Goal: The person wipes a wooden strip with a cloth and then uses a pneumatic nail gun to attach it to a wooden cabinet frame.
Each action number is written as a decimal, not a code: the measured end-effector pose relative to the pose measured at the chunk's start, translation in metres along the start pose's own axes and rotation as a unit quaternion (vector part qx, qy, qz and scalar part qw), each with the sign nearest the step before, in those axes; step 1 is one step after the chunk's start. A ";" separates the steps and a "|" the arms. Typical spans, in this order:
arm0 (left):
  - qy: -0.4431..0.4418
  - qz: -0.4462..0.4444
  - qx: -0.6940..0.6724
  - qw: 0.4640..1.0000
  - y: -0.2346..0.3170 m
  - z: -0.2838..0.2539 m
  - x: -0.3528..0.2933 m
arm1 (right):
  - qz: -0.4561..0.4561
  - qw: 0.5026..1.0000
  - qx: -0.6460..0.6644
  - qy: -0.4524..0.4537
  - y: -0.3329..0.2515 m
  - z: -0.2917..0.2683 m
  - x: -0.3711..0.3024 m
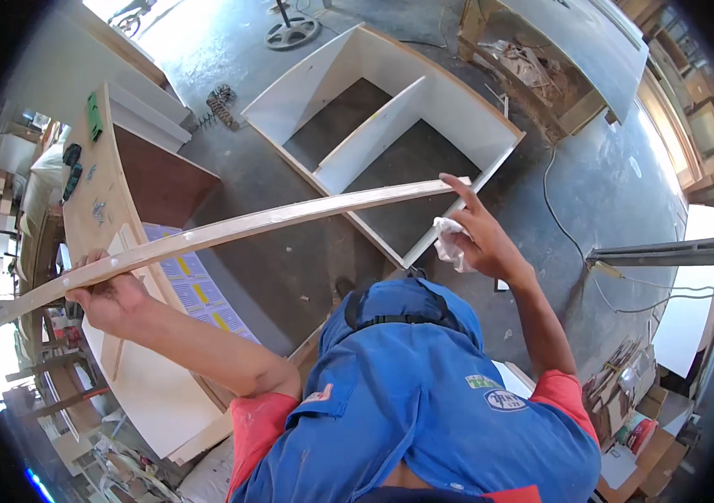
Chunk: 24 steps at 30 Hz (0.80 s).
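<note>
A long pale wooden strip [290,213] with several white spots along it stretches across the view in front of me. My left hand [112,295] is closed round it towards its left end, palm underneath. At the other end, the extended index finger of my right hand [484,239] touches the strip near its tip. A crumpled white cloth or tissue [452,245] is gripped in the remaining fingers of that hand. Beyond the strip, a white cabinet frame [411,99] with a middle divider lies on the floor.
On the left, a wooden worktable [93,197] carries a dark cordless drill [72,172] and a green tool [94,116]. A coiled cable [221,107] lies on the floor. A metal post [667,252] with cables stands at right. A round stand base [292,33] is at the back.
</note>
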<state>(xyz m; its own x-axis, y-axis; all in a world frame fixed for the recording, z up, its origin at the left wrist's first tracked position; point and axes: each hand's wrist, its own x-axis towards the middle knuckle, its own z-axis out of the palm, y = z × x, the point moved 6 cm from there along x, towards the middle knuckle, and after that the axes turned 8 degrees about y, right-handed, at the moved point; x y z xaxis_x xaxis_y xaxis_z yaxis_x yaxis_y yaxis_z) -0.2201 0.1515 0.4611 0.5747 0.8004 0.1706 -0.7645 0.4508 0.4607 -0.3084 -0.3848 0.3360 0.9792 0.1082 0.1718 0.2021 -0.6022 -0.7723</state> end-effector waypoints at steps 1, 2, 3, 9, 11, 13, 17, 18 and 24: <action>-0.047 -0.054 -0.043 0.996 -0.006 -0.008 0.014 | -0.011 1.000 0.002 0.004 0.003 0.000 0.001; -0.096 -0.104 -0.086 0.986 -0.009 0.000 0.015 | -0.026 1.000 0.006 0.010 0.007 0.000 0.003; -0.099 -0.100 -0.086 0.986 -0.011 0.000 0.017 | -0.035 0.999 -0.002 0.015 0.013 -0.001 0.003; -0.154 -0.208 -0.150 0.954 -0.029 0.007 0.026 | -0.029 0.999 0.034 0.004 0.011 0.006 0.010; -0.166 -0.145 -0.066 0.973 -0.028 0.029 0.017 | -0.008 0.999 0.040 0.003 0.011 0.008 0.008; -0.175 -0.076 0.020 0.981 -0.019 0.077 -0.008 | 0.005 0.999 0.053 0.010 0.014 0.010 0.009; -0.212 -0.029 0.200 0.956 -0.057 0.095 -0.085 | 0.062 0.981 0.184 0.028 0.023 0.017 0.012; -0.240 -0.078 0.212 0.944 -0.083 0.080 -0.112 | 0.058 0.981 0.180 0.034 0.019 0.010 0.014; -0.369 -0.149 0.196 0.896 -0.137 0.044 -0.248 | 0.060 0.948 0.312 -0.002 -0.028 0.041 0.035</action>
<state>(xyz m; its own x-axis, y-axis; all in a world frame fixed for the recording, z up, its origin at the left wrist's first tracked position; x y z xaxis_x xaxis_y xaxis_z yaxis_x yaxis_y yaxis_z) -0.2453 -0.1262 0.3941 0.8838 0.1222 0.4516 -0.4661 0.3115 0.8281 -0.2794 -0.3315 0.3386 0.9957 0.0715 0.0593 0.0613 -0.0260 -0.9978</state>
